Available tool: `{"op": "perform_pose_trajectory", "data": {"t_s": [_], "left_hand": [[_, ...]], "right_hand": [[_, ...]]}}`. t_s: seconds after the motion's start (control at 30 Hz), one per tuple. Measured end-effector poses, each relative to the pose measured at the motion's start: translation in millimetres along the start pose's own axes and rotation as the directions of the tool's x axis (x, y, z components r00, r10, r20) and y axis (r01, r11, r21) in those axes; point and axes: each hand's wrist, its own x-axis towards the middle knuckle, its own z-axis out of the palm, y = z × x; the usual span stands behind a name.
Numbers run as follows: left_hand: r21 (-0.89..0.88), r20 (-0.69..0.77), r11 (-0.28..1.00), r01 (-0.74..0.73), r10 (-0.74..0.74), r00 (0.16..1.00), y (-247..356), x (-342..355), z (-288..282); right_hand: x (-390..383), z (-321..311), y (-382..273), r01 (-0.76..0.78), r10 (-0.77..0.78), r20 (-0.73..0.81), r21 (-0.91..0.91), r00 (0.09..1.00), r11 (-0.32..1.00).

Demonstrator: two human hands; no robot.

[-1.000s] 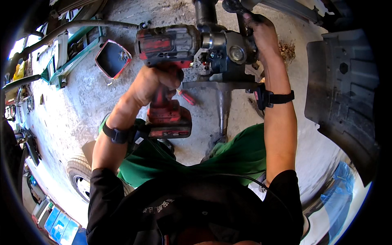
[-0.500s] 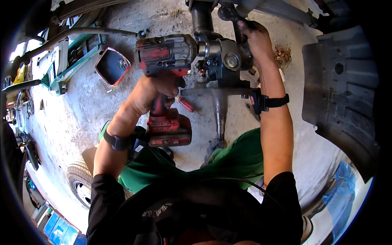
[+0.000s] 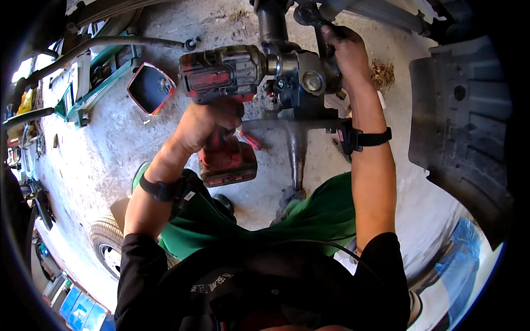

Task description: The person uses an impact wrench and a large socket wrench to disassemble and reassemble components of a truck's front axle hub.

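Observation:
My left hand (image 3: 212,122) is wrapped round the grip of a red and black cordless impact wrench (image 3: 221,74). The wrench lies level, its nose and silver socket (image 3: 273,64) pointing right against a dark metal axle knuckle (image 3: 302,83). A round, shiny face (image 3: 313,82) shows on the knuckle's top. On the far right side of this part, my right hand (image 3: 349,52) is closed round a dark metal bar with a rounded, ring-like end (image 3: 307,15). Where that bar meets the knuckle is hidden. The trigger finger's exact place cannot be made out.
Below the knuckle, a metal shaft (image 3: 297,160) runs down between my legs. A red screwdriver (image 3: 251,140) and a red-rimmed tray (image 3: 152,90) lie on the concrete floor. A dark curved fender liner (image 3: 461,121) hangs at right; a tyre (image 3: 105,240) is at lower left.
The impact wrench has shifted slightly left, and its battery end has swung up a little. My left hand moved with it. My right hand stays nearly in place.

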Motion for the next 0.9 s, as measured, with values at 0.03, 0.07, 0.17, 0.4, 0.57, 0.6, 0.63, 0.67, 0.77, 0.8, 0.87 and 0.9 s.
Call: {"op": "perform_pose_trajectory", "data": {"t_s": [0.03, 0.07, 0.17, 0.4, 0.57, 0.6, 0.63, 0.67, 0.77, 0.8, 0.87, 0.9], "left_hand": [[0.016, -0.005, 1.000, -0.013, 0.013, 1.000, -0.1, 1.3, -0.7], [0.017, -0.005, 1.000, -0.008, 0.008, 1.000, 1.7, 1.1, 0.1], [-0.093, 0.098, 0.995, 0.045, -0.036, 0.995, 11.0, -1.2, 10.0], [-0.024, 0.093, 1.000, -0.009, 0.011, 0.996, -0.7, 7.5, -4.2], [-0.010, 0.034, 1.000, -0.018, 0.018, 0.999, -3.7, 8.4, -1.8], [-0.011, 0.033, 1.000, -0.016, 0.016, 0.999, -4.0, 7.6, -2.1], [-0.047, 0.054, 0.999, 0.019, -0.017, 0.998, -4.2, 6.5, -2.5], [-0.081, 0.075, 0.995, 0.055, -0.049, 0.996, -4.4, 5.1, -2.9], [-0.043, 0.067, 0.998, 0.042, -0.039, 0.997, 3.1, 2.3, 0.3], [-0.042, 0.064, 0.998, 0.039, -0.036, 0.997, 4.6, 1.2, -0.4], [-0.034, 0.021, 0.997, 0.062, -0.062, 0.998, 7.3, -0.8, -1.9], [-0.033, 0.020, 0.998, 0.059, -0.059, 0.998, 9.0, -2.6, -1.4]], "right_hand": [[2.0, -0.7, 1.2, 0.008, -0.008, -0.009, -0.020, 1.000, 1.000], [4.6, -0.9, 4.3, 0.003, -0.003, -0.009, -0.019, 1.000, 1.000], [7.3, -4.0, 11.0, -0.029, 0.029, 0.019, 0.005, 0.999, 1.000], [10.6, 3.5, 14.8, 0.030, -0.029, 0.012, -0.010, 0.999, 1.000], [10.5, 3.9, 19.1, -0.001, 0.000, -0.009, -0.051, 1.000, 0.999], [8.1, 2.8, 15.7, 0.009, -0.009, 0.003, -0.028, 1.000, 1.000], [6.0, 2.6, 13.2, 0.019, -0.019, 0.014, -0.005, 1.000, 1.000], [4.3, 3.3, 12.3, 0.017, -0.017, 0.016, -0.005, 1.000, 1.000], [2.9, 4.2, 7.7, 0.001, -0.001, -0.007, 0.000, 1.000, 1.000], [3.6, 4.1, 7.2, -0.006, 0.006, -0.003, -0.020, 1.000, 1.000], [4.5, 4.6, 6.9, -0.010, 0.010, 0.003, -0.038, 1.000, 0.999], [4.8, 4.7, 7.6, -0.001, 0.002, 0.007, -0.026, 1.000, 1.000]]}}
